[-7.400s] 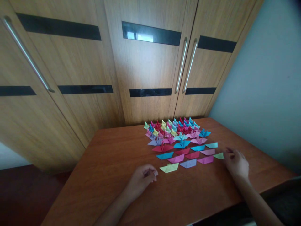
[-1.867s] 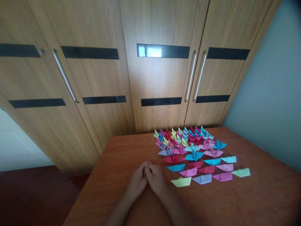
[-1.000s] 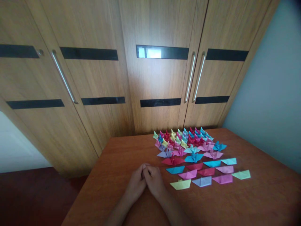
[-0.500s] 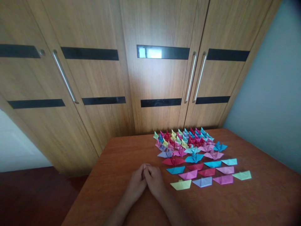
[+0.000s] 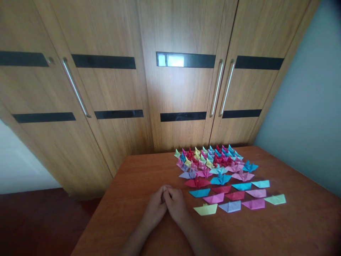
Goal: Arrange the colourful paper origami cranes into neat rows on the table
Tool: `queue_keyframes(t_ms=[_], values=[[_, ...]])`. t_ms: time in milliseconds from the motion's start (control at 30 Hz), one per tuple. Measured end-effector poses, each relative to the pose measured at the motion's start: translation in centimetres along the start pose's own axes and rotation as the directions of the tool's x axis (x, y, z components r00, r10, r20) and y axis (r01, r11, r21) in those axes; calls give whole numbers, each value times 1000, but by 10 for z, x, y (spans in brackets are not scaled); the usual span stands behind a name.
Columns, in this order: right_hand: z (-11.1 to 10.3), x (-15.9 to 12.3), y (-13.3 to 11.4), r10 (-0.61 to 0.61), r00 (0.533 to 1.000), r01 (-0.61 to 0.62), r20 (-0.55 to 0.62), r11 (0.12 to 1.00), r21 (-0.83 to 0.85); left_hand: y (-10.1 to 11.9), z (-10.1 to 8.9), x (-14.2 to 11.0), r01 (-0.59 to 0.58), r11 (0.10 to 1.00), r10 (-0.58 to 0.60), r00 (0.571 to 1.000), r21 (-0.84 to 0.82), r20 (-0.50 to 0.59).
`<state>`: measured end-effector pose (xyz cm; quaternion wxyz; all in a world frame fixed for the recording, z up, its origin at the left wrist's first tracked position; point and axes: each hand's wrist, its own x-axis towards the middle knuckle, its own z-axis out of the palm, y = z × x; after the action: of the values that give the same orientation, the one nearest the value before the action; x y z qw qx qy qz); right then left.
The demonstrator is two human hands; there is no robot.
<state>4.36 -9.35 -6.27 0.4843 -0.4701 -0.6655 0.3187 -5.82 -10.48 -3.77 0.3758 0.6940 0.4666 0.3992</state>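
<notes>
My left hand [image 5: 155, 208] and my right hand [image 5: 176, 205] rest together on the wooden table [image 5: 293, 227], fingers curled and touching each other, with nothing seen in them. To their right lie rows of folded paper boats: a yellow boat [image 5: 205, 209] is nearest, then a lilac boat [image 5: 229, 206], a pink boat [image 5: 254, 204] and a light green boat [image 5: 275, 199]. Behind them stand several rows of small coloured paper cranes [image 5: 210, 160].
Wooden wardrobe doors [image 5: 181, 89] with long metal handles [image 5: 215, 89] stand right behind the table. A pale wall [image 5: 306, 106] runs along the right side. Dark floor [image 5: 34, 220] shows at the left of the table.
My hands came together from apart several seconds ago; over the last two seconds they stay clasped, and only the camera has shifted slightly.
</notes>
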Motion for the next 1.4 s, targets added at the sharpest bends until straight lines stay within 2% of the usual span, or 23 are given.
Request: queue_keyframes(t_ms=[633,967,1400], values=[[-2,-2,-3,-3,1000,3,2,1000,14,6,0,-2,-8,1000,8,1000,-11,3],[-1,-1,-1,14,1000,-13,-12,1000,20,-2,1,-1,-29,1000,29,999,11,16],[-2,-2,-1,16,1000,-16,-6,1000,14,7,-1,-2,-17,1000,17,1000,1,24]])
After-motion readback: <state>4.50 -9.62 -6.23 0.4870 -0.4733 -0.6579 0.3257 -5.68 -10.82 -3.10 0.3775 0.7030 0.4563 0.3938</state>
